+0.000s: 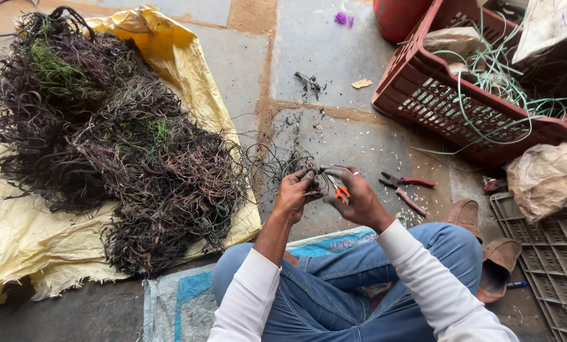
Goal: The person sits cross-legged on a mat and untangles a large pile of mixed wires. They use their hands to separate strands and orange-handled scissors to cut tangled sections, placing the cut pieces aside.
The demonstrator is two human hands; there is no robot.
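Left hand point(294, 190) pinching thin dark tangled wire point(277, 166); right hand point(353, 197) gripping small orange-handled cutter point(341, 193), hands close together above grey stone floor point(334, 76).

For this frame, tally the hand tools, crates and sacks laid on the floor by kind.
Hand tools: 2, an orange-handled tool in the right hand, red-handled pliers on the floor
Crates: 2, a red crate, a grey crate
Sacks on the floor: 2, a yellow sack under the wire pile, a blue-and-white sack
Total: 6
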